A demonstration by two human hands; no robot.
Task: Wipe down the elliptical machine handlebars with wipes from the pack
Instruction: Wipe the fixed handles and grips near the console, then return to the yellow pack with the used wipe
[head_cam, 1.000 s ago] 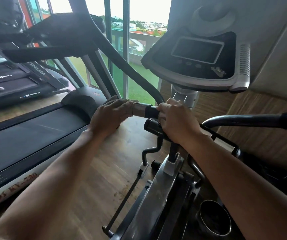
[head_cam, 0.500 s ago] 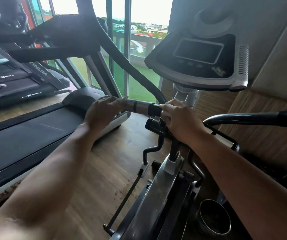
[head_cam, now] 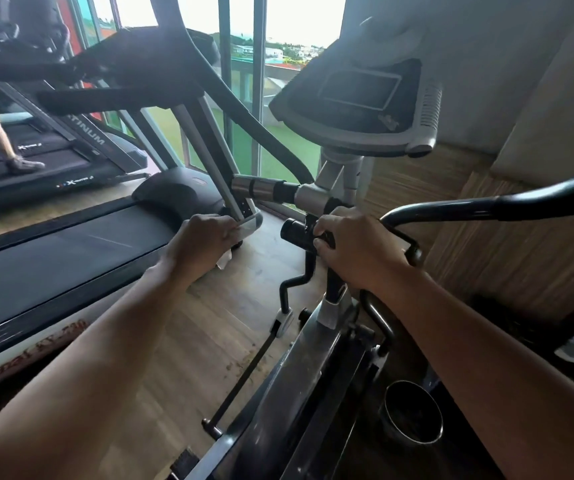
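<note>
The elliptical's short left handlebar, silver with black bands, juts left from the centre post below the console. My left hand hangs below and left of it, off the bar, gripping a white wipe whose corner shows under the palm. My right hand grips the black knob and bar just under the post. The long right handlebar curves off to the right. The wipe pack is out of sight.
A treadmill lies close on the left, its upright right beside my left hand. Another treadmill behind it carries a person's leg. A steel cup holder sits at lower right. Wooden wall panels stand to the right.
My left hand slid left along the short handlebar, came off its end and dropped below it with the wipe. My right hand stayed near the knob.
</note>
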